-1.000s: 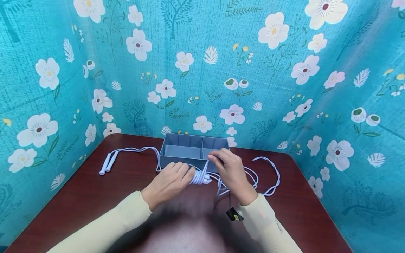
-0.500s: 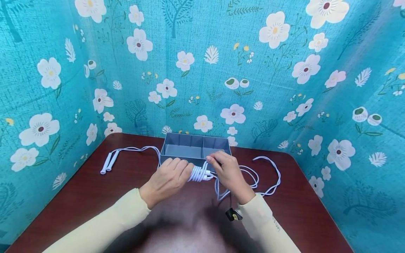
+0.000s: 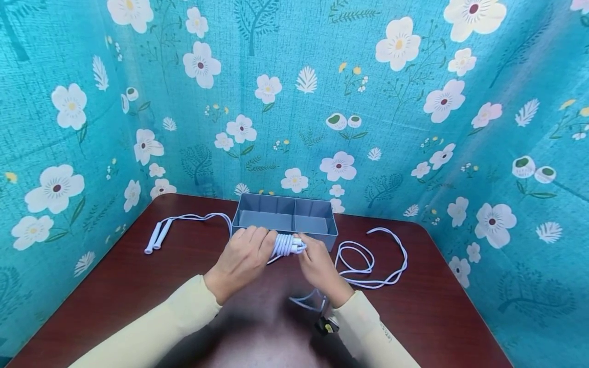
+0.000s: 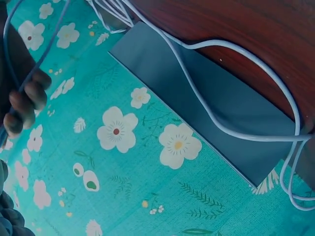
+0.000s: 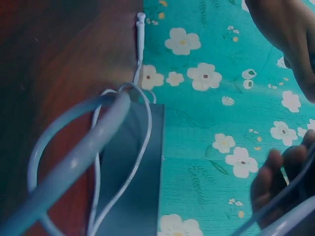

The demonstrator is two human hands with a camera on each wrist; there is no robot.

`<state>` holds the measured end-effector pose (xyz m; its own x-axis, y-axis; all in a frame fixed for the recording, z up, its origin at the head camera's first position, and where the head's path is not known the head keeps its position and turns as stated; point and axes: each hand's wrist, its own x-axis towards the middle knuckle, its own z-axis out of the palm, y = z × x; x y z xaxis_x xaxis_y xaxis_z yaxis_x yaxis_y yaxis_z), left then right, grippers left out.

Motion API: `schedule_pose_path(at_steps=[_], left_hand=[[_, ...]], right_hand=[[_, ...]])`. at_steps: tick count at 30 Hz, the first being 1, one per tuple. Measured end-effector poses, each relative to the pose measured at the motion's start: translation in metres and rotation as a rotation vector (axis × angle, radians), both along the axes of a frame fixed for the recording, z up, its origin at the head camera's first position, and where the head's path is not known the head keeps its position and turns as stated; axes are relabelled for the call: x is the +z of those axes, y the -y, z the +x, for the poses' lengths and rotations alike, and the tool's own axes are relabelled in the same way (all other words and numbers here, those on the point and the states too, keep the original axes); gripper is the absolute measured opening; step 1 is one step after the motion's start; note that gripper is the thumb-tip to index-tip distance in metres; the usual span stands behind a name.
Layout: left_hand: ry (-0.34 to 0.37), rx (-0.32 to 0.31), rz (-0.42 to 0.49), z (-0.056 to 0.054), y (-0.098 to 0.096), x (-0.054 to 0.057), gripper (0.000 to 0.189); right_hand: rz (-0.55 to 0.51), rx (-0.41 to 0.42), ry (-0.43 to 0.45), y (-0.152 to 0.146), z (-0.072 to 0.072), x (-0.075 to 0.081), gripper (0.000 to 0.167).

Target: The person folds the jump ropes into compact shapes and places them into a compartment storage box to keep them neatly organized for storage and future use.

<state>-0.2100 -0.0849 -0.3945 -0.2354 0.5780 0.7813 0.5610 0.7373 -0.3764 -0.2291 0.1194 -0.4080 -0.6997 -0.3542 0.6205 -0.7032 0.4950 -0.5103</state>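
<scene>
My left hand (image 3: 244, 258) grips one end of a bundle of pale jump rope (image 3: 284, 245), its cord wound in several turns around white handles. The handle ends poke out at the bundle's right side. There my right hand (image 3: 319, 266) pinches the cord, with its fingers partly hidden behind the bundle. Loose cord (image 3: 307, 304) hangs below my right wrist. Another jump rope's two white handles (image 3: 158, 236) lie at the table's left, their cord running toward the grey box. Across the left wrist view, loops of cord (image 4: 221, 125) cross in front of the box.
A grey two-compartment box (image 3: 317, 237) stands at the table's back, just behind my hands. Loose coils of pale cord (image 3: 399, 250) lie to the right on the dark red table (image 3: 428, 306). A blue flowered curtain (image 3: 294, 102) surrounds the back and sides.
My right hand has come down from above the bundle to its right end. The bundle has risen slightly, and the loose cord has swung nearer, under my right wrist.
</scene>
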Motion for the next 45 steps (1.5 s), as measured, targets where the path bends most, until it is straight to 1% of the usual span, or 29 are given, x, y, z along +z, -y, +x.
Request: schedule_pose_path(at_steps=[2, 4, 7, 11, 13, 17, 19, 21, 25, 27, 30, 31, 34, 36, 38, 42, 45], left_hand=[[-0.005, 0.008, 0.015, -0.002, 0.001, 0.001, 0.025], [-0.016, 0.023, 0.043, -0.005, 0.003, 0.003, 0.024], [-0.026, 0.060, 0.075, -0.009, 0.007, 0.009, 0.023], [0.002, 0.130, 0.068, -0.014, 0.012, 0.016, 0.020], [0.028, 0.169, 0.048, -0.015, 0.014, 0.017, 0.026], [0.065, 0.239, 0.024, -0.018, 0.015, 0.015, 0.044], [0.075, 0.261, 0.021, -0.019, 0.015, 0.013, 0.044], [0.074, 0.276, 0.025, -0.021, 0.014, 0.011, 0.041], [0.084, 0.280, 0.032, -0.024, 0.012, 0.008, 0.038], [0.088, 0.272, 0.033, -0.025, 0.012, 0.005, 0.040], [0.080, 0.261, 0.034, -0.026, 0.012, 0.003, 0.037], [0.079, 0.258, 0.032, -0.026, 0.012, 0.002, 0.035], [0.069, 0.257, 0.019, -0.026, 0.013, 0.000, 0.032], [0.069, 0.254, 0.003, -0.026, 0.014, -0.003, 0.032], [0.069, 0.245, -0.010, -0.025, 0.016, -0.005, 0.036], [0.083, 0.229, -0.030, -0.024, 0.016, -0.010, 0.039], [0.093, 0.228, -0.049, -0.023, 0.014, -0.012, 0.035]], right_hand=[[-0.030, 0.048, 0.015, 0.000, 0.001, -0.005, 0.028], [-0.036, 0.100, 0.028, 0.000, 0.003, -0.009, 0.026], [-0.008, 0.144, 0.046, 0.002, 0.006, -0.015, 0.024], [0.055, 0.130, 0.061, 0.004, 0.010, -0.017, 0.019], [0.080, 0.114, 0.077, 0.005, 0.013, -0.015, 0.016], [0.138, 0.105, 0.104, 0.006, 0.019, -0.010, 0.018], [0.167, 0.100, 0.105, 0.007, 0.023, -0.006, 0.019], [0.189, 0.091, 0.088, 0.008, 0.026, -0.003, 0.020], [0.178, 0.085, 0.045, 0.008, 0.031, 0.002, 0.018], [0.160, 0.090, 0.025, 0.007, 0.033, 0.003, 0.021], [0.148, 0.101, -0.002, 0.004, 0.034, 0.007, 0.026], [0.145, 0.106, -0.012, 0.004, 0.035, 0.008, 0.026], [0.133, 0.120, -0.035, 0.001, 0.036, 0.014, 0.017], [0.126, 0.121, -0.056, -0.001, 0.037, 0.019, 0.011], [0.126, 0.122, -0.076, -0.003, 0.037, 0.022, 0.009], [0.160, 0.097, -0.167, -0.008, 0.035, 0.028, 0.010], [0.180, 0.096, -0.234, -0.011, 0.033, 0.033, 0.010]])
